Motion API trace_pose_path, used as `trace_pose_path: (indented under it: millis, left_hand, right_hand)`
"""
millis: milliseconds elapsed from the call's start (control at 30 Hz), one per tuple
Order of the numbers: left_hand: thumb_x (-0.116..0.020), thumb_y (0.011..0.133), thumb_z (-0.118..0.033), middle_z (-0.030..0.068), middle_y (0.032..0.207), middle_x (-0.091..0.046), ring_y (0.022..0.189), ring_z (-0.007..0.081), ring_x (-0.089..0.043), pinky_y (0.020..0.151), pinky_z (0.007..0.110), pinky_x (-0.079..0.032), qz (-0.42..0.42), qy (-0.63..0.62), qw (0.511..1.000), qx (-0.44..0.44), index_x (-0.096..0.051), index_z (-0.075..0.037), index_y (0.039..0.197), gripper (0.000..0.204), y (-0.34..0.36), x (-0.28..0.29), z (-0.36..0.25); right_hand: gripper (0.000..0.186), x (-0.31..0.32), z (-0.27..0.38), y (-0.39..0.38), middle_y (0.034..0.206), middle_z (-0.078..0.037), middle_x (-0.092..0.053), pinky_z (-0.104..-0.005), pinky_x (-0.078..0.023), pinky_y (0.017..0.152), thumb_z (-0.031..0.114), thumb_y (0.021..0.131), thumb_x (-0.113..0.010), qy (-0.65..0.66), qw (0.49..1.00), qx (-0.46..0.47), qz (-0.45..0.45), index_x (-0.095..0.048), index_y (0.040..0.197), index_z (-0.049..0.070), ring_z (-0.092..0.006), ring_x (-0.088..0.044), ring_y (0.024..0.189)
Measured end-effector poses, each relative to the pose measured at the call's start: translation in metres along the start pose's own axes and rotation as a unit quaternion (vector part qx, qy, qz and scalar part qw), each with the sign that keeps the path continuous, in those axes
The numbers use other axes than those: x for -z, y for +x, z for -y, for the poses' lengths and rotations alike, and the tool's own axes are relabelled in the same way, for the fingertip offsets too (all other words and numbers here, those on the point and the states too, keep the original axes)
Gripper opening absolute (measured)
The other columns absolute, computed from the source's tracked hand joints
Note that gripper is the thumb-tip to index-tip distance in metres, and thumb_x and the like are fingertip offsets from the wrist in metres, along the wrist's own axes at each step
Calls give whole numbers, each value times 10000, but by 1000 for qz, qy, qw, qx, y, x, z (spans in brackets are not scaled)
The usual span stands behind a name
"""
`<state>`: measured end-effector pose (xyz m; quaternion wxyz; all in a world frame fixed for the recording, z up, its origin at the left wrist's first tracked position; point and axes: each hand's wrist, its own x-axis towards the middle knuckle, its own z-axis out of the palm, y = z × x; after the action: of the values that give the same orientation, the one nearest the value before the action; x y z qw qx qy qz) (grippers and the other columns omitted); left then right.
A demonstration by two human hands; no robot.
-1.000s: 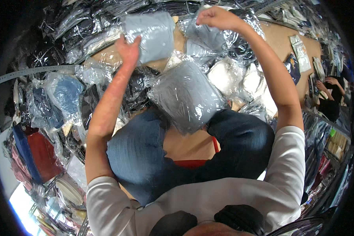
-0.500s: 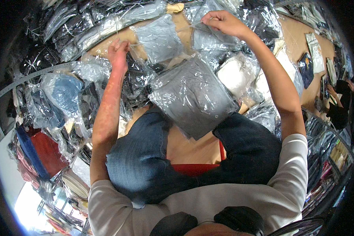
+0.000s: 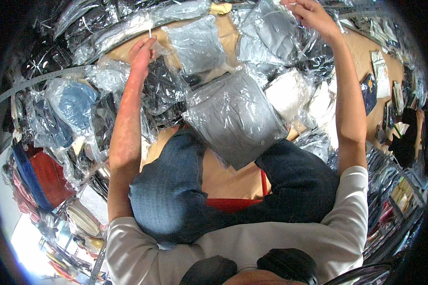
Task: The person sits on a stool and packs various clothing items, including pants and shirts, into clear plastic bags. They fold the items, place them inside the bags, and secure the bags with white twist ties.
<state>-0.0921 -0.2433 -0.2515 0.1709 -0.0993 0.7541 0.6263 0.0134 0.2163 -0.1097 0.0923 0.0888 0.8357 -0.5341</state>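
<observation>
My left hand (image 3: 142, 51) is raised at the far left of the work area, thumb and fingers drawn together. A narrow white strip (image 3: 150, 29) shows just beyond its fingertips; whether the hand grips it, I cannot tell. At the upper edge my right hand (image 3: 309, 15) pinches its fingers together by a small whitish bit, too small to name. Below that hand is a light-grey garment in a clear bag (image 3: 266, 35). Another bagged light-grey garment (image 3: 197, 45) lies between my hands. A dark-grey garment in clear plastic (image 3: 235, 118) rests across the front, over my knees, untouched by either hand.
Bagged white garments (image 3: 290, 95) lie right of the dark-grey one, black bagged garments (image 3: 164, 90) left. A metal rack edge (image 3: 43, 76) curves along the left, with a blue bagged garment (image 3: 76, 107) nearby. Another person (image 3: 406, 137) is at the far right.
My right hand has moved up and to the right, away from the grey bagged garments. My left hand has shifted slightly upward. The dark-grey garment stays across my knees.
</observation>
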Motion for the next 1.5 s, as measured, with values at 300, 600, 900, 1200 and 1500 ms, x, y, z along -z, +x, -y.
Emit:
trace_pose_path:
  millis: [300,600,900,1200,1500]
  left_hand:
    - [-609,960,-221,109,964,-704,598,94,-557,520,217,-419,-51,-137,982,-118,-603,-16,1138,272,-18,45,-52]
    - [-610,894,-539,120,978,-693,835,210,-675,752,320,-551,-45,494,866,-60,-581,33,1203,650,-21,162,18]
    - [-669,841,-578,154,956,-681,791,239,-704,736,323,-589,445,275,809,270,-620,78,1001,678,-130,12,-41]
    - [-734,815,-504,136,885,-657,768,225,-691,664,339,-565,450,351,806,157,-632,63,960,595,-139,-19,-23]
    - [-759,787,-466,102,824,-653,787,186,-592,702,337,-470,378,372,848,-24,-671,-25,862,455,-135,-25,-18]
  right_hand:
    - [248,53,-67,-3,698,89,-461,-199,-275,478,255,960,-602,-103,990,21,-98,-666,1165,130,-18,-363,570]
    - [324,79,-102,-21,951,-206,-660,-476,-489,795,293,891,-647,-511,779,141,-337,-650,1122,67,-392,-625,882]
    - [670,-89,-34,-81,827,-95,-661,-297,-553,634,681,850,-576,-109,912,-238,315,-670,992,33,-151,-646,723]
    - [459,-126,-63,-96,754,-42,-578,-282,-509,504,376,802,-785,-79,915,-214,334,-564,901,-14,-113,-566,578]
    - [353,-117,-73,-88,1012,-16,-608,-253,-455,732,309,890,-685,13,940,-239,245,-621,1141,69,-92,-529,928]
